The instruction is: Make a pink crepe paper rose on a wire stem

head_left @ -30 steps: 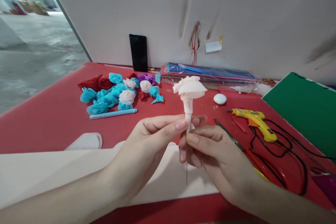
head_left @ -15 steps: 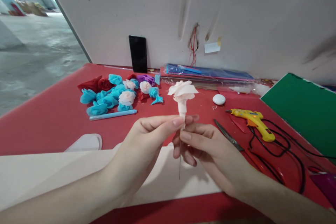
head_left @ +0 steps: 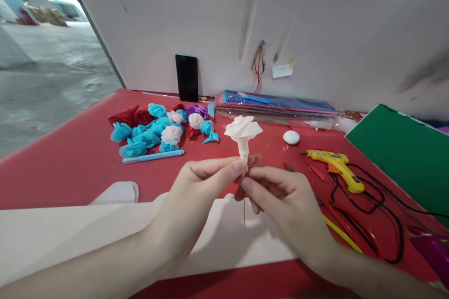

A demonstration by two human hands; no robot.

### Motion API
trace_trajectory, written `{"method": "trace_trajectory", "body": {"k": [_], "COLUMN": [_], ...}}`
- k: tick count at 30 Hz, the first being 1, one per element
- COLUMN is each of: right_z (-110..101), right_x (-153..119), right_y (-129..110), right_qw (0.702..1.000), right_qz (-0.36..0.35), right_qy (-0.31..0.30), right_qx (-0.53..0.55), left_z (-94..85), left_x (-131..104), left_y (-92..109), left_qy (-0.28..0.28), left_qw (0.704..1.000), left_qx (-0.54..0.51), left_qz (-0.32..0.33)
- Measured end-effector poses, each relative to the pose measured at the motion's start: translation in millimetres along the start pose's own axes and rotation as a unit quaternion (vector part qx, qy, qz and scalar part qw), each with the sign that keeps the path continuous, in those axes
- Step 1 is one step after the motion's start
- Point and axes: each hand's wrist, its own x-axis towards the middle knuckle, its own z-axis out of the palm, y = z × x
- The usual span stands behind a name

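A pale pink paper flower (head_left: pixel 243 131) stands upright on a thin wire stem (head_left: pixel 244 210), held in front of me above a white sheet (head_left: pixel 87 233). My left hand (head_left: pixel 199 191) pinches the narrow wrapped base of the flower between thumb and fingers. Just below, my right hand (head_left: pixel 280 201) closes thumb and fingertips around the top of the stem, where the wrapping ends. The fingertips behind the stem are partly hidden. The wire's lower end hangs free under my hands.
Blue, pink, red and purple paper flowers (head_left: pixel 147 138) lie back left beside a light blue pen (head_left: pixel 153 157). A phone (head_left: pixel 187 78) leans on the wall. At right are a white egg-shaped object (head_left: pixel 291 138), a yellow glue gun (head_left: pixel 333 161) with black cord and a green board (head_left: pixel 403 149).
The flower has turned and its head tips slightly differently. My right hand has shifted a little around the stem. The view has moved slightly, and a yellow strip now shows beside my right wrist.
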Motion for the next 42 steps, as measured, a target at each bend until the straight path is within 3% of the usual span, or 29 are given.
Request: {"method": "trace_trajectory", "body": {"k": [7,16,22,28,42], "right_z": [-1.8,-4.9,-4.7,-4.8,-4.0], "right_x": [1.1,2.9,6.7,7.4,5.7], "right_y": [-2.4,2.4,6.7,8.3,11.5], "right_qw": [0.999,0.992,0.983,0.98,0.955], "right_qz": [-0.027,0.07,0.102,0.112,0.132], "right_qy": [0.013,-0.046,-0.059,-0.063,-0.1], "right_qx": [-0.015,0.092,0.141,0.154,0.248], "left_z": [-3.2,0.8,0.6,1.7,0.7], "left_x": [-0.7,-0.1,-0.1,-0.1,-0.7], "left_y": [1.6,3.3,2.5,3.5,6.7], "left_qy": [-0.018,-0.051,-0.035,0.021,-0.024], "left_qw": [0.998,0.998,0.998,0.998,0.998], "left_qx": [0.049,0.016,0.016,0.008,0.011], "left_qz": [-0.017,-0.017,-0.04,-0.058,-0.058]}}
